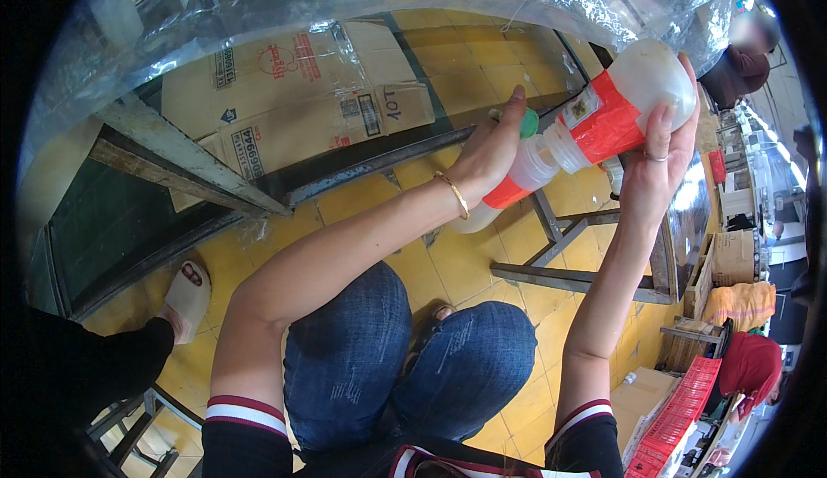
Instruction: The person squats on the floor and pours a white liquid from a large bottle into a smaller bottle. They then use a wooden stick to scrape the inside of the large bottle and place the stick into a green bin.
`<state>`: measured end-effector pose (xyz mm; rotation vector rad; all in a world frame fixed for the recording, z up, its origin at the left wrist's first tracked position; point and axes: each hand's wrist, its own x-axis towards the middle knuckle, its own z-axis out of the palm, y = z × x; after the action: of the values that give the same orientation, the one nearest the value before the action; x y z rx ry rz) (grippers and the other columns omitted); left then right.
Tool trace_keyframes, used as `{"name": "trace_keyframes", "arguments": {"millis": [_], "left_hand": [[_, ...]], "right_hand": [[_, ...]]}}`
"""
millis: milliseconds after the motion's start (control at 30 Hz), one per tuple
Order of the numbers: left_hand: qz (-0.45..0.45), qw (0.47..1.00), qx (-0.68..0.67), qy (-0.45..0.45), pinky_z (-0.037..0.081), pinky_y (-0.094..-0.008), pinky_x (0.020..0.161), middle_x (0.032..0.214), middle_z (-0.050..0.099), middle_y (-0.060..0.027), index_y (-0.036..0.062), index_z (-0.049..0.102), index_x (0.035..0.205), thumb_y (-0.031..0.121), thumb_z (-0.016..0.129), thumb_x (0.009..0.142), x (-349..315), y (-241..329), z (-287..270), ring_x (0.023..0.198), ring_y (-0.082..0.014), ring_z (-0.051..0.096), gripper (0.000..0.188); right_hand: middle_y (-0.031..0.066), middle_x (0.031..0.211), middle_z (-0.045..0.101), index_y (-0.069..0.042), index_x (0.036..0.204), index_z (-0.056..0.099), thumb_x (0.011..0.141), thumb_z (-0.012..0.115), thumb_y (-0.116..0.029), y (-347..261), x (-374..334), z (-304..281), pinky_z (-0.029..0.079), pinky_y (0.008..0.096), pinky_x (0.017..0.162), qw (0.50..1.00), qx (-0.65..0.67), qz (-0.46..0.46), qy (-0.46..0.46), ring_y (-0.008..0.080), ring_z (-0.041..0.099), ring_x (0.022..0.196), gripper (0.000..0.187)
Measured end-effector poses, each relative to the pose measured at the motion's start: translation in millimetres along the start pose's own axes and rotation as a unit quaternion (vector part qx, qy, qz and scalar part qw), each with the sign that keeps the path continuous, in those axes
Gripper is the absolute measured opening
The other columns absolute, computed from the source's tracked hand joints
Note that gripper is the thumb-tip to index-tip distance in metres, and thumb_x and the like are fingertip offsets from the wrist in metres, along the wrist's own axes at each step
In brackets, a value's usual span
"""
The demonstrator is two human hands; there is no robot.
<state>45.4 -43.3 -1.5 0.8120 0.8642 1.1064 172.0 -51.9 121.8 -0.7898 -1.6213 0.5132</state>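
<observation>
- Gripping the lower bottle (508,190) right of the carton (297,103), left hand (494,155) perhaps pinches a green cap (529,123) too.
- Farther right of the carton, right hand (659,159) cups the upper bottle (616,108); probably light, squeezable plastic, best held round its middle.

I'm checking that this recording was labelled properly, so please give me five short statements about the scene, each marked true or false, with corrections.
1. The right hand holds a red-labelled, translucent white plastic bottle. True.
2. The left hand is empty. False: it holds a second red-labelled, translucent white plastic bottle.
3. The necks of the two bottles point toward each other. True.
4. The small round plastic cap at the left hand is blue. False: it is green.
5. The thin gold-coloured metal bangle is on the left wrist. True.
</observation>
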Motion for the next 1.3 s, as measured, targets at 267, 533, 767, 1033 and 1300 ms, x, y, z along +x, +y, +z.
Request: {"name": "trace_keyframes", "arguments": {"millis": [267, 533, 767, 1033, 1300], "left_hand": [[-0.017, 0.999, -0.02, -0.021, 0.034, -0.0348, 0.101, 0.121, 0.055, -0.0283, -0.0116, 0.054, 0.119, 0.068, 0.029, 0.092, 3, -3, 0, 0.118, -0.0322, 0.052, 0.088], [0.002, 0.999, 0.035, -0.007, 0.039, -0.0356, 0.095, 0.109, 0.06, -0.0291, -0.0129, 0.057, 0.108, 0.07, 0.027, 0.091, -6, 3, 5, 0.109, -0.0339, 0.057, 0.089], [0.009, 0.998, 0.064, -0.003, 0.041, -0.0373, 0.091, 0.105, 0.061, -0.0297, -0.0107, 0.058, 0.104, 0.072, 0.022, 0.09, -11, 7, 10, 0.105, -0.0378, 0.058, 0.091], [0.014, 0.996, 0.086, 0.001, 0.041, -0.04, 0.092, 0.108, 0.06, -0.0323, -0.0113, 0.058, 0.106, 0.073, 0.019, 0.089, -8, 2, 10, 0.11, -0.0415, 0.056, 0.094], [0.007, 0.997, 0.076, 0.0, 0.04, -0.0392, 0.096, 0.114, 0.057, -0.0347, -0.0139, 0.054, 0.114, 0.071, 0.021, 0.09, -6, -1, 10, 0.116, -0.043, 0.053, 0.094]], "right_hand": [[0.0129, 0.136, 0.043, -0.002, 0.149, 0.014, 0.091, 0.062, -0.037, 19, -2, -16, 0.035, 0.0389, 0.106, 0.989, 0.118, 0.029, -0.081, 0.0229, 0.046, 0.124, 0.083], [0.0279, 0.147, 0.028, -0.011, 0.148, 0.018, 0.092, 0.054, -0.044, 32, -5, -26, 0.043, 0.0497, 0.102, 0.973, 0.202, 0.067, -0.095, 0.0403, 0.051, 0.121, 0.074], [0.0251, 0.149, 0.027, -0.01, 0.148, 0.021, 0.092, 0.05, -0.051, 33, -4, -22, 0.048, 0.0481, 0.096, 0.963, 0.238, 0.067, -0.109, 0.0391, 0.051, 0.12, 0.075], [0.0243, 0.15, 0.024, -0.01, 0.148, 0.021, 0.092, 0.049, -0.053, 36, -4, -23, 0.049, 0.0479, 0.096, 0.961, 0.247, 0.066, -0.102, 0.039, 0.049, 0.122, 0.076], [0.0238, 0.151, 0.021, -0.013, 0.149, 0.018, 0.092, 0.049, -0.052, 35, -4, -26, 0.046, 0.0496, 0.099, 0.957, 0.249, 0.074, -0.127, 0.0408, 0.046, 0.125, 0.075]]}}
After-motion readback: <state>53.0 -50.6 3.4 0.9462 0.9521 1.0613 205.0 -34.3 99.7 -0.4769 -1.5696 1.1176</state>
